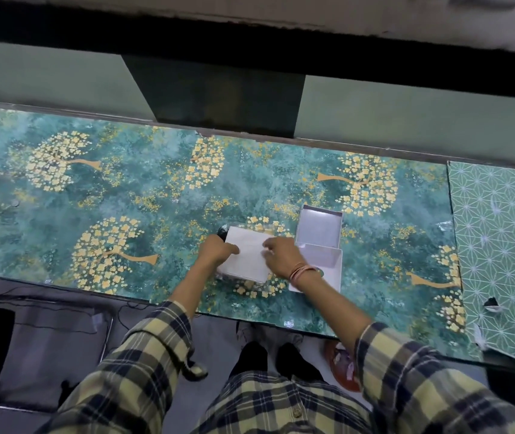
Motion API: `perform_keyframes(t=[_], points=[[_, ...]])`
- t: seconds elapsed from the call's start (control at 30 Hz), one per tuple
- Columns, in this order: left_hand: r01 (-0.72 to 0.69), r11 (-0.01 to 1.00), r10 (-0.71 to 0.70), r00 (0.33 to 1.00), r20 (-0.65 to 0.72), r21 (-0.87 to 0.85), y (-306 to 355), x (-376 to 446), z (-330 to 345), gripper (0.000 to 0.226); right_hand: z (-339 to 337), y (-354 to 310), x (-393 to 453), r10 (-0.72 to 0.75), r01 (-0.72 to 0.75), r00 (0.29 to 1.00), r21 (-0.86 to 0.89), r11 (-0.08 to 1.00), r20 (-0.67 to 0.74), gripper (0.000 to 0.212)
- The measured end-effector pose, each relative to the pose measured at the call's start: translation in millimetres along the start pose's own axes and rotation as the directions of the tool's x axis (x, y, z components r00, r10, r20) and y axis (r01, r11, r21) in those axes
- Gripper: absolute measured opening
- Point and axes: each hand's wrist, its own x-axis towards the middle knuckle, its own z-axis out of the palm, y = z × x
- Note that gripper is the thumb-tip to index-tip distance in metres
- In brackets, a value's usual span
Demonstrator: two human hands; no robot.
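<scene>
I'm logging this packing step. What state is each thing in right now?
sheet: lying over a dark thing, both hands on it.
left hand: grips the sheet's left edge.
right hand: on the sheet's right edge, grip blurred.
far box half: open, empty.
near box half: open, partly hidden.
patterned paper: torn.

A table (pixel 93 198) ran across the view, covered in a teal cloth printed with yellow blossoming trees. At its right end lay a pale green sheet (pixel 494 233) with a white star-like pattern, torn near its front edge. Beyond the table stood light green panels (pixel 46 76) with a dark panel (pixel 218 92) between them. On the floor below lay black cables (pixel 62 324) and a reddish-orange round object (pixel 342 368).
</scene>
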Motion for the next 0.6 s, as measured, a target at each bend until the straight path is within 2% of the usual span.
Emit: perform_keyframes(t=[0.03,0.1,0.2,0.3,0.4,0.5,0.6], points=[[0.010,1.000,-0.010,1.000,0.006,0.003,2,3,-1,0.037,10,-2,1,-0.008,0.013,0.997,-0.065,0.998,0.076,0.034],[0.018,1.000,-0.017,1.000,0.023,-0.020,3,12,-2,0.041,25,-1,2,0.009,0.022,0.986,-0.185,0.983,0.165,0.034],[0.036,0.996,-0.031,0.998,0.062,-0.083,8,12,-5,0.048,33,0,2,0.037,0.015,0.978,-0.246,0.969,0.207,0.030],[0.056,0.986,-0.029,0.986,0.165,-0.159,11,8,-4,0.054,33,4,4,0.025,0.035,0.975,-0.264,0.964,0.222,0.032],[0.053,0.987,-0.017,0.974,0.227,-0.154,12,4,-3,0.056,29,5,6,0.035,0.007,0.979,-0.206,0.979,0.199,0.035],[0.030,0.991,0.003,0.970,0.245,-0.131,14,-3,-3,0.046,22,5,4,0.051,-0.038,0.986,-0.084,0.996,0.158,0.032],[0.034,0.980,0.018,0.967,0.256,-0.198,13,-9,-6,0.050,8,4,-5,0.040,-0.038,0.999,0.092,0.995,-0.029,0.027]])
